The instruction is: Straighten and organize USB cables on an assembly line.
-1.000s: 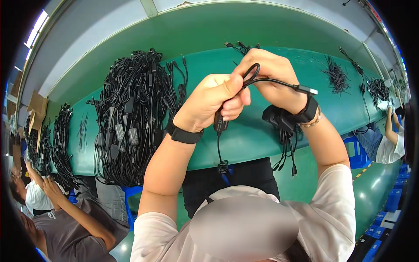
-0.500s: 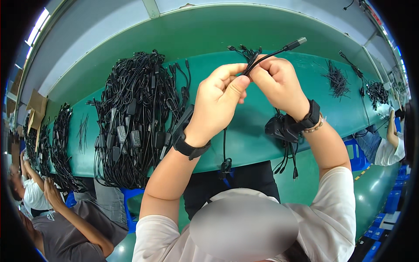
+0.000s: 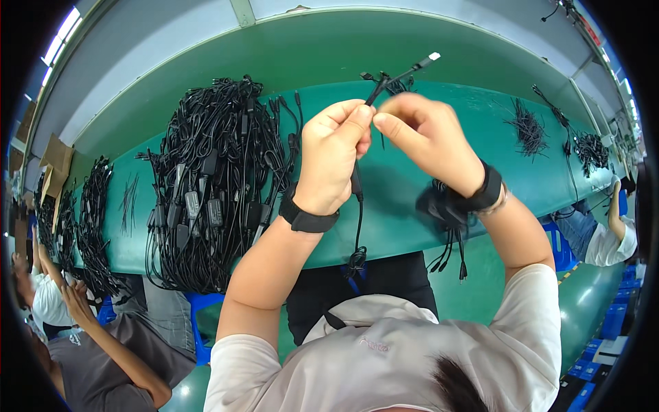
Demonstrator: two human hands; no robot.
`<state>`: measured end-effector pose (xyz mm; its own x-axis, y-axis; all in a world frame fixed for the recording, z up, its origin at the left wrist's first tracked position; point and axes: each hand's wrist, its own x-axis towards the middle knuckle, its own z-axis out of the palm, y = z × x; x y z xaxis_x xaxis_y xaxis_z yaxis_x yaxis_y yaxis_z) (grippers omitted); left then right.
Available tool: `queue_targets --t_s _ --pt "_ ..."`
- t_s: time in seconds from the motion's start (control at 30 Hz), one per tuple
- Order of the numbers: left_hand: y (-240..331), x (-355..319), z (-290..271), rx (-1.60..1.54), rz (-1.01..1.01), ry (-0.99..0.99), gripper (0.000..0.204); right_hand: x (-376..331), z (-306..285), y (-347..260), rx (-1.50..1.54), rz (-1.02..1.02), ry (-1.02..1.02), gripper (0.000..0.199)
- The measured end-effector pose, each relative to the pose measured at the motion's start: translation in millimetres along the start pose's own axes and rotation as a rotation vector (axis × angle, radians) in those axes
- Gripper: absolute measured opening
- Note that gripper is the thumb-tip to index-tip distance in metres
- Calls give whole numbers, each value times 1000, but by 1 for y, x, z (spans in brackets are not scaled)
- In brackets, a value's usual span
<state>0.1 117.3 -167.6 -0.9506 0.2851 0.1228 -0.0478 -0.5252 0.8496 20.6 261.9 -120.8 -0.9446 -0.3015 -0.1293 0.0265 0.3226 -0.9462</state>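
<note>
Above the table my left hand (image 3: 329, 154) is closed, thumb and fingers pinching a folded black cable (image 3: 403, 75). One end with a pale metal plug points up and right from the grip. Lower down, a thicker black part (image 3: 356, 184) of a cord comes out below my left hand and runs to a small coiled bundle (image 3: 357, 259) at the table's near edge. Beside the pinch, my right hand (image 3: 436, 137) is curled with thumb and forefinger together, partly blurred. A thin dark strand shows just beneath its fingertips; what they hold I cannot make out.
A big heap of black cables with adapters (image 3: 213, 185) lies on the green table (image 3: 322, 240) to the left. More cables (image 3: 96, 226) sit further left. Loose black ties (image 3: 528, 129) lie at right. Cables (image 3: 449, 216) hang near my right wrist. Co-workers sit on both sides.
The cable's plug end has shifted left and up slightly. My right hand has turned, with its thumb now pointing toward my left fingertips. My left hand has moved slightly left.
</note>
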Motion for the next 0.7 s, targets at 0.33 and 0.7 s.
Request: queue_targets --t_s 0.33,0.7 --pt "-3 -3 6 -46 35 172 11 1 21 10 -1101 -928 520 26" --pt "0 -8 8 -91 23 151 10 12 10 18 -1157 -1061 485 7"
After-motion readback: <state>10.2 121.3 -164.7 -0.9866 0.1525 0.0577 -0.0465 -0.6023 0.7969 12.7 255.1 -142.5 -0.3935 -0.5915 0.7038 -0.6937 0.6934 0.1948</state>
